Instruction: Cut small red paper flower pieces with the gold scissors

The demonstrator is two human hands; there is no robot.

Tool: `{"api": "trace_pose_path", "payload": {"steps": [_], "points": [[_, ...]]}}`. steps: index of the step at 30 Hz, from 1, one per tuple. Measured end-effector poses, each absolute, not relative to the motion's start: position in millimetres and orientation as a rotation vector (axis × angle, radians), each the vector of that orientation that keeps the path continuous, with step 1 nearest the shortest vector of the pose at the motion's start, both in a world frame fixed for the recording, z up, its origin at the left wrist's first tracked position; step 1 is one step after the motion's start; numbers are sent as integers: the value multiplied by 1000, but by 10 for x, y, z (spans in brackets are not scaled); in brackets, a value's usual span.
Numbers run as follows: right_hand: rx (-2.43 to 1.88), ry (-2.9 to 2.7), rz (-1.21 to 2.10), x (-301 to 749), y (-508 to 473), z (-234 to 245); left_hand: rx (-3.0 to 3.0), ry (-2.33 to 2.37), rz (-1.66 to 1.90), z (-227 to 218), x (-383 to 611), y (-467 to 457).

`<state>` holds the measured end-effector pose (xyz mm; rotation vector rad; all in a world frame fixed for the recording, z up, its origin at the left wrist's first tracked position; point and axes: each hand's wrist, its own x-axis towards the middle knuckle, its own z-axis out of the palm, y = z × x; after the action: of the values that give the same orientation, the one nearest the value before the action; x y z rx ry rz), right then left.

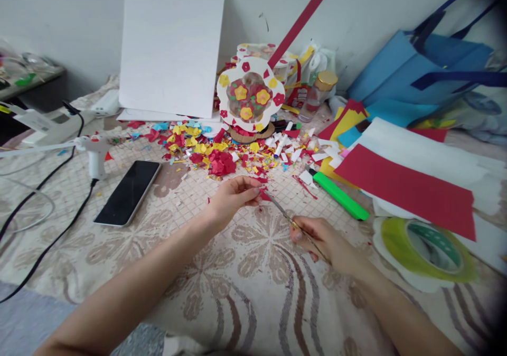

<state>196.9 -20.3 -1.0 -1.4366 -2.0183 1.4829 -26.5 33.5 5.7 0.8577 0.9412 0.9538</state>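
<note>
My left hand (236,195) is closed in a pinch on a small piece of red paper (265,194), over the middle of the tablecloth. In my right hand (317,235) is a pair of scissors (280,207), seen nearly edge-on, with the fingers wrapped round the handles. The blade tips point up and left and reach the red paper by my left fingertips; whether they touch it I cannot tell. Just behind my hands spreads a heap of red, yellow and white paper scraps (198,144). A white flower-shaped piece (227,102) with red and yellow paper flowers stands beyond it.
To the left lie a black phone (129,192) and a white glue gun (95,158) with its cord. A green utility knife (340,195), red paper sheet (407,189) and yellow tape roll (392,240) lie right. Behind are white board (172,52), jar (311,102) and blue bag (396,71).
</note>
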Motion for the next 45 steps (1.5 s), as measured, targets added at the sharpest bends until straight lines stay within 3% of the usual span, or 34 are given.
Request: {"api": "trace_pose_path", "payload": {"steps": [45], "points": [[-1494,-2116,1288,1862,-219,134,828,899,947,48,-211,251]]}}
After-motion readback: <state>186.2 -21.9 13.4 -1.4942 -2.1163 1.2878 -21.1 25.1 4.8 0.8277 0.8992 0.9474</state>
